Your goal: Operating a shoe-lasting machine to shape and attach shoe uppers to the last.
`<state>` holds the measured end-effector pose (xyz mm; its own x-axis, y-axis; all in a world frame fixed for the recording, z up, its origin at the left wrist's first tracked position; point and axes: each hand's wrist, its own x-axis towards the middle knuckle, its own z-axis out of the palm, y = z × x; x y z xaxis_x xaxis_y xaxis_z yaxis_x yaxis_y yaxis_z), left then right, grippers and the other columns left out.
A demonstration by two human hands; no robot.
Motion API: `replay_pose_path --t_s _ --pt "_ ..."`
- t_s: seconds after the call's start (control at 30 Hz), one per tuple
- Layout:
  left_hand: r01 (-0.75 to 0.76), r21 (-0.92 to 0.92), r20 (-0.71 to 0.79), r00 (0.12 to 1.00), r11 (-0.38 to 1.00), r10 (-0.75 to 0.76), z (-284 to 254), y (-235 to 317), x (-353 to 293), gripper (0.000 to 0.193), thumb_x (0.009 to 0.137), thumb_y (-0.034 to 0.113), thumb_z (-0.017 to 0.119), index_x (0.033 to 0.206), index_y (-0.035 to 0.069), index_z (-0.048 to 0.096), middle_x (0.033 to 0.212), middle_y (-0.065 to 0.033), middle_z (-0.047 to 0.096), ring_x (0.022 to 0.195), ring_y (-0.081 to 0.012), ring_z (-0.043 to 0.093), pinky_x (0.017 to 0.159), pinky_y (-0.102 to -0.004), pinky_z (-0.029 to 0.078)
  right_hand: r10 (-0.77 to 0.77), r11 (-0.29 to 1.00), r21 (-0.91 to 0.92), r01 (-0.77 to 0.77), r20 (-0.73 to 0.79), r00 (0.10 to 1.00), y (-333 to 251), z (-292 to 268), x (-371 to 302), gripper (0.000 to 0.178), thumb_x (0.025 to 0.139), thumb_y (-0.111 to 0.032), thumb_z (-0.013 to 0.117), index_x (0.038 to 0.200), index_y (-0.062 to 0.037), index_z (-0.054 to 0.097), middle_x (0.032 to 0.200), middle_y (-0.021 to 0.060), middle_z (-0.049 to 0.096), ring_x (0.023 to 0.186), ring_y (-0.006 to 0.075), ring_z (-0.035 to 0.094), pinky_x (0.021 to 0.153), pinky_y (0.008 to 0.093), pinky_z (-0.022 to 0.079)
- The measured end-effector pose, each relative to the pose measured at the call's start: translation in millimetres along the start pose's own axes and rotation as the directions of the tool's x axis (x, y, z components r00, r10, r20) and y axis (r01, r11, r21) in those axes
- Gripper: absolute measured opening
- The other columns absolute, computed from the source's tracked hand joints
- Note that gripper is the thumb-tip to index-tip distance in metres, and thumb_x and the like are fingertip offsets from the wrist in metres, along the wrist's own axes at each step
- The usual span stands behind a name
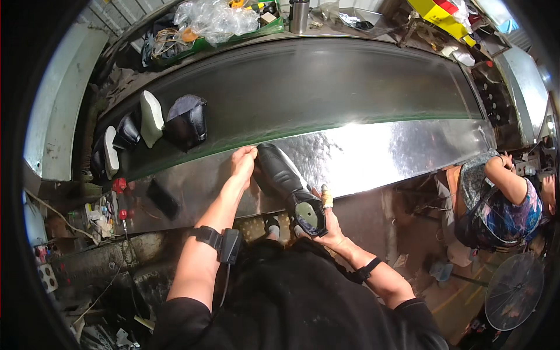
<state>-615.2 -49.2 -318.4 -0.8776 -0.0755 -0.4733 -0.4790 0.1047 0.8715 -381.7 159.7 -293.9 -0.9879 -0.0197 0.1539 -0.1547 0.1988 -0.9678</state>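
Observation:
A black leather shoe upper (279, 172) is stretched over a last, its toe pointing away and its heel toward me. At the heel end the last's pale green top (307, 216) shows, with a small hole in it. My left hand (242, 163) is closed at the toe end, fingertips pinching the leather edge. Around the heel end wraps my right hand (332, 226), bearing the shoe's weight from the right side. One right finger (326, 196) has a yellowish wrapping. The shoe is held above the near edge of the shiny metal work surface (373, 157).
Several black shoe parts, some with white soles (151, 119), stand on the dark belt (350, 73) at far left. A dark flat object (162, 198) and a red-handled tool (121, 213) are at near left. Another person (496, 198) works at right, near a round fan (514, 290).

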Motion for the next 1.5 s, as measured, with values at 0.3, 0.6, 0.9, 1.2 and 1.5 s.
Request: replay_pose_path --t_s 0.3,0.6,0.9,1.2,1.5 --pt "0.071 0.446 0.000 0.997 0.892 -0.079 31 33 -25 0.068 0.074 0.045 0.075 0.121 -0.001 0.059 0.113 -0.0228 0.066 0.103 -0.0290 0.065 0.090 -0.0417 0.049 -0.002 0.960 -0.273 0.058 0.202 0.979 0 -17 -5 0.106 0.080 -0.015 0.079 0.152 0.0017 0.004 0.149 0.0243 0.035 0.131 0.0290 0.047 0.106 0.0366 0.039" --pt "-0.006 0.682 -0.110 0.988 0.731 0.111 51 27 -29 0.063 0.064 0.045 0.077 0.108 0.003 0.063 0.105 -0.0212 0.068 0.104 -0.0380 0.064 0.091 -0.0457 0.049 0.525 0.704 0.413 -0.577 0.244 0.815 62 -2 -1 0.053 0.102 -0.053 0.041 0.125 -0.0082 0.056 0.106 0.0045 0.067 0.083 0.0097 0.064 0.076 0.0253 0.054" --pt "0.052 0.391 -0.291 0.954 0.919 0.069 -22 59 -61 0.046 0.064 0.036 0.075 0.092 0.000 0.067 0.087 -0.0183 0.071 0.085 -0.0321 0.068 0.079 -0.0419 0.052 -0.025 0.950 0.259 -0.172 0.615 0.788 -54 -46 68 0.136 0.071 -0.037 0.088 0.153 -0.0010 -0.015 0.163 0.0215 0.002 0.150 0.0323 0.011 0.120 0.0424 0.014" --pt "-0.161 0.186 -0.521 0.820 0.969 0.236 -134 74 -180 0.044 0.068 0.032 0.081 0.094 0.000 0.066 0.081 -0.0087 0.070 0.076 -0.0179 0.066 0.073 -0.0337 0.052 0.499 0.630 0.113 -0.768 0.699 0.512 -108 84 122 0.074 0.101 -0.047 0.047 0.155 -0.0025 0.020 0.161 0.0127 0.019 0.148 0.0224 0.016 0.119 0.0338 0.014" --pt "-0.213 0.010 -0.923 0.375 0.977 0.091 -287 50 -341 0.041 0.076 0.037 0.065 0.093 -0.001 0.068 0.082 -0.0222 0.068 0.082 -0.0320 0.068 0.075 -0.0397 0.050 0.035 0.885 0.267 -0.380 0.777 0.629 -197 235 64 0.058 0.096 -0.011 0.064 0.146 0.0002 0.038 0.096 0.0016 0.065 0.083 0.0065 0.057 0.078 0.0199 0.045"
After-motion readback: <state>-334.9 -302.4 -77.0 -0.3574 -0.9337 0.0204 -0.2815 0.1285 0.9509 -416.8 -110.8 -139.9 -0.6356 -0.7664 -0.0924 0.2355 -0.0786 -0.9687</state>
